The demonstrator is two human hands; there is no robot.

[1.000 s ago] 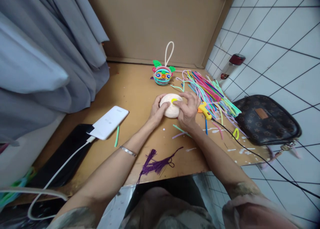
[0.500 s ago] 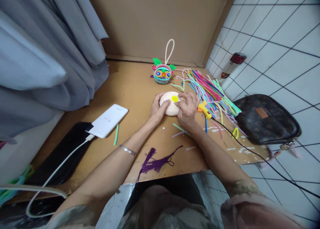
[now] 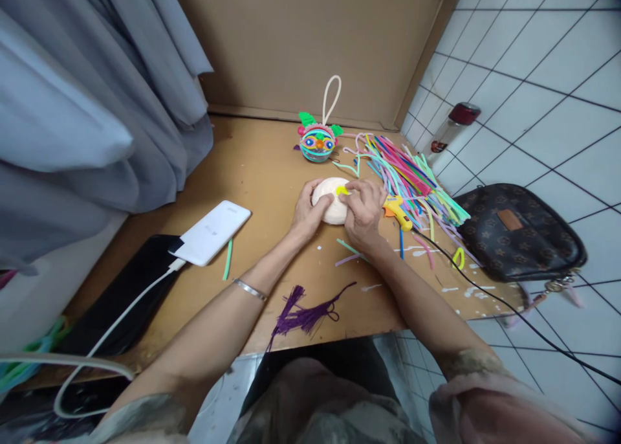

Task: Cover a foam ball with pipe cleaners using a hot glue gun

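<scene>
A cream-coloured ball point(image 3: 332, 212) is held between both hands over the table. My left hand point(image 3: 308, 212) wraps round its left side, thumb on the front face. A small yellow spiral piece point(image 3: 342, 190) lies against the upper right of the ball. Fingers of my right hand point(image 3: 363, 204) press on the yellow piece, partly covering it. Just right of that hand lies a yellow glue gun point(image 3: 398, 213) with a black cord. Behind the ball stands a colourful lion-head ornament point(image 3: 319, 142) with a white loop on top.
A pile of coloured pipe cleaners point(image 3: 412, 175) lies at the right, beside a brown patterned bag point(image 3: 521, 233) and a red-capped bottle point(image 3: 452, 130). Purple tassels point(image 3: 305, 314) rest near the front edge. At left are a white power bank point(image 3: 212, 232) with a cable and a grey curtain point(image 3: 160, 107).
The right-hand fingers have moved onto the yellow piece, covering more of it. The left hand keeps its hold on the ball. The view has shifted very slightly.
</scene>
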